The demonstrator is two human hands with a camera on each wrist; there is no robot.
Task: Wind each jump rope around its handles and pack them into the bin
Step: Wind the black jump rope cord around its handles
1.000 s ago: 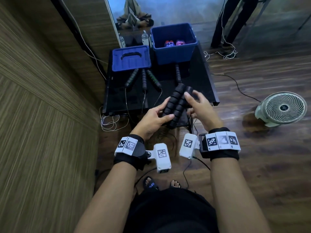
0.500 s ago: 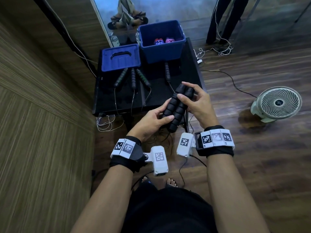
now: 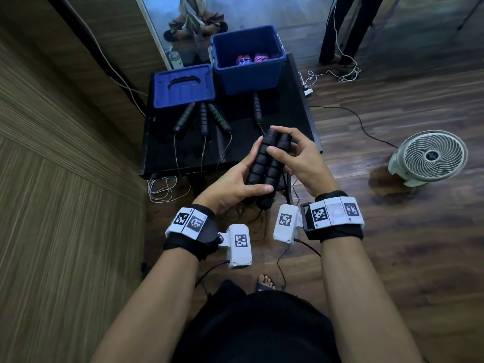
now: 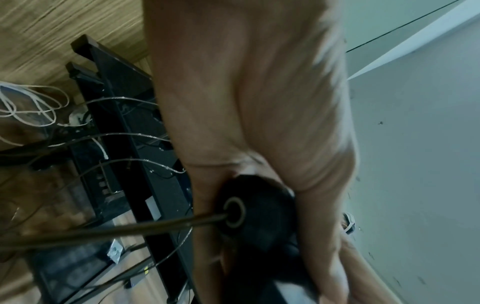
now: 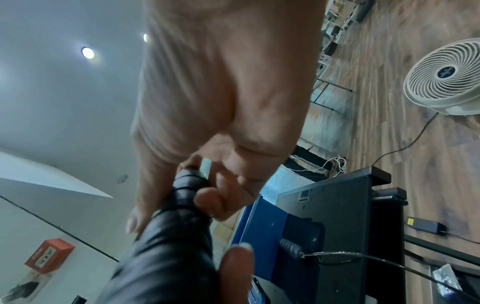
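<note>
Two black ribbed jump rope handles (image 3: 264, 166) lie side by side above the table's near edge. My left hand (image 3: 235, 183) grips their lower half from the left, thumb across the front. My right hand (image 3: 293, 153) holds their upper half from the right. Their thin rope hangs below my hands; it leaves a handle end (image 4: 233, 211) in the left wrist view. The handles (image 5: 182, 205) show between my right fingers. The open blue bin (image 3: 247, 58) at the table's back holds wound ropes (image 3: 251, 58).
Several more black handles (image 3: 201, 117) lie fanned on the black table (image 3: 293, 111), their ropes trailing over the near edge; another handle (image 3: 257, 106) lies by the bin. The blue lid (image 3: 183, 86) sits left of the bin. A white fan (image 3: 432, 155) stands on the floor, right.
My hands have turned the pair of handles more upright and drawn them slightly nearer me. Both grips stay on.
</note>
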